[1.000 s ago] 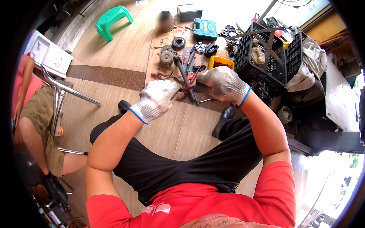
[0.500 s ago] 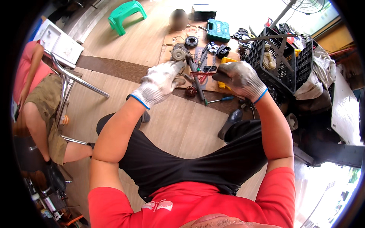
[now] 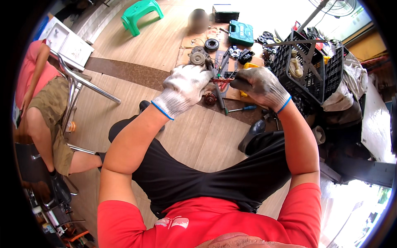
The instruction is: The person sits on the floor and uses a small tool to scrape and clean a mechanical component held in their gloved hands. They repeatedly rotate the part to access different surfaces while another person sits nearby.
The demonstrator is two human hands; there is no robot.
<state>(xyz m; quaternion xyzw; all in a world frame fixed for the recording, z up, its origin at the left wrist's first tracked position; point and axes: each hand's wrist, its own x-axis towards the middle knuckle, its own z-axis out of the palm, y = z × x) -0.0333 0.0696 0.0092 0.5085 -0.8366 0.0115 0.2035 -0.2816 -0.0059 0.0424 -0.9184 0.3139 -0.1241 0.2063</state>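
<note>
A bundle of thin red wires [image 3: 222, 81] stretches between my two gloved hands, above parts spread on a flat piece of cardboard [image 3: 185, 46]. My right hand [image 3: 261, 86], in a grey-stained glove, pinches the right end of the wires. My left hand [image 3: 184, 86], in a whiter glove, is closed at their left end; its fingertips are partly hidden. Below the wires a dark bar-like tool [image 3: 220, 96] lies lengthwise. Beside it are a round copper-brown part [image 3: 210, 98] and a screwdriver with a blue handle [image 3: 249, 107]. A round metal housing [image 3: 197, 58] lies just beyond my left hand.
Beyond the hands are a teal tool case [image 3: 241, 33], a black ring-shaped part [image 3: 211, 44] and a yellow object [image 3: 250, 65]. Black plastic crates [image 3: 302, 82] stand at the right. A green stool [image 3: 140, 11] is at the far left. Another person sits on the left by a metal-framed chair [image 3: 89, 87].
My left hand has moved right, toward my right hand, and its fingers have closed at the wires. My right hand stays nearly in place, and the view has shifted slightly.
</note>
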